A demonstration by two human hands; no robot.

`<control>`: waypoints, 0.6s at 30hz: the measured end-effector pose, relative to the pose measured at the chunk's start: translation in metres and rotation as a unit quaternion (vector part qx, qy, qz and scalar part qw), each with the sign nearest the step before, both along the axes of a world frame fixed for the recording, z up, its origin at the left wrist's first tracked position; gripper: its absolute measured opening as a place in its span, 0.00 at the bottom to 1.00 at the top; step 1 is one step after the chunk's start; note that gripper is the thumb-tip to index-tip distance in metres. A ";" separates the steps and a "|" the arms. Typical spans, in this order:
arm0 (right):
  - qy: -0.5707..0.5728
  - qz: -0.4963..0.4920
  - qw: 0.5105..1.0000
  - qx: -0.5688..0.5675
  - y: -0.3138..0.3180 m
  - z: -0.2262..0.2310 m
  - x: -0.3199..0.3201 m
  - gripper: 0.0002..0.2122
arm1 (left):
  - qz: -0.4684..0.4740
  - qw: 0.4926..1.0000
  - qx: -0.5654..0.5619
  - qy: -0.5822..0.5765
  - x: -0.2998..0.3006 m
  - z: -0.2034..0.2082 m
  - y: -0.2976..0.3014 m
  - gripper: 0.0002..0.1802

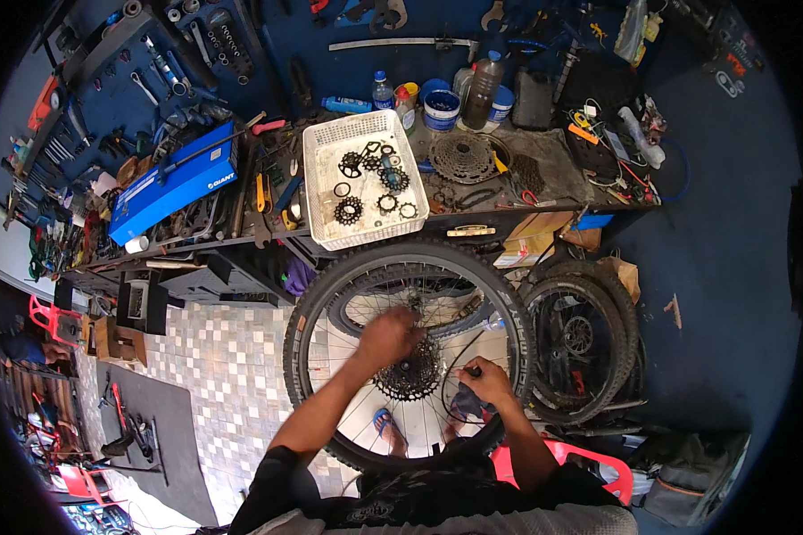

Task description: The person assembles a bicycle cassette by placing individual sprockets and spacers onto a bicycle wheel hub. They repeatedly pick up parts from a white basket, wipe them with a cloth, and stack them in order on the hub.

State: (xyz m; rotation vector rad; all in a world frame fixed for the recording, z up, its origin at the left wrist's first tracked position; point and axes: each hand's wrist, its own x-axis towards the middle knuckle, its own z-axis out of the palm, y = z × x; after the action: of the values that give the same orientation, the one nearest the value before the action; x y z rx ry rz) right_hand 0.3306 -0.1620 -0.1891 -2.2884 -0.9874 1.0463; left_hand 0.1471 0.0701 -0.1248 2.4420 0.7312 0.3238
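A bicycle wheel (296, 343) with a wide black tyre stands in front of me, below the bench edge. The dark cassette (408, 374) sits at its hub. My left hand (391, 337) is curled and slightly blurred over the top of the cassette; whatever its fingers hold is hidden. To the right, my right hand (491, 383) is closed in front of the spokes, with a small dark handle-like piece (475, 372) at its fingertips. A thin black curved line, perhaps a cable or hose, loops close to that hand.
On the bench, a white plastic basket (319, 234) holds several sprockets and rings. Beside it lie another cassette (464, 158), bottles, tubs and tools. A blue box (178, 183) is at left. More wheels (589, 339) lean at right; a red chair (611, 473) is close to me.
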 end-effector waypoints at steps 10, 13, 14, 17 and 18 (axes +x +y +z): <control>0.446 -0.162 0.868 0.148 -0.029 0.010 0.005 0.23 | 0.383 0.868 -0.294 -0.117 0.119 0.032 0.257 0.24; 0.498 -0.189 0.834 0.145 -0.035 0.022 0.008 0.19 | 0.371 0.898 -0.236 -0.018 0.137 0.009 0.278 0.25; 0.461 -0.189 0.856 0.140 -0.037 0.025 0.010 0.18 | 0.369 0.910 -0.184 -0.033 0.140 0.003 0.278 0.26; 0.408 -0.203 0.883 0.111 -0.040 0.031 0.016 0.13 | 0.334 0.901 -0.261 -0.096 0.144 0.008 0.277 0.12; 0.434 -0.218 0.859 0.160 -0.040 0.033 0.018 0.13 | 0.342 0.868 -0.328 -0.147 0.142 0.016 0.273 0.10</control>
State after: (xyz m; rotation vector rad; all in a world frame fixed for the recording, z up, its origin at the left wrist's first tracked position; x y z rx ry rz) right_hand 0.3485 -0.2018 -0.1558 -1.3902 -0.2171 1.3661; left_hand 0.2887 0.3432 -0.1092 1.3962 1.2994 0.5850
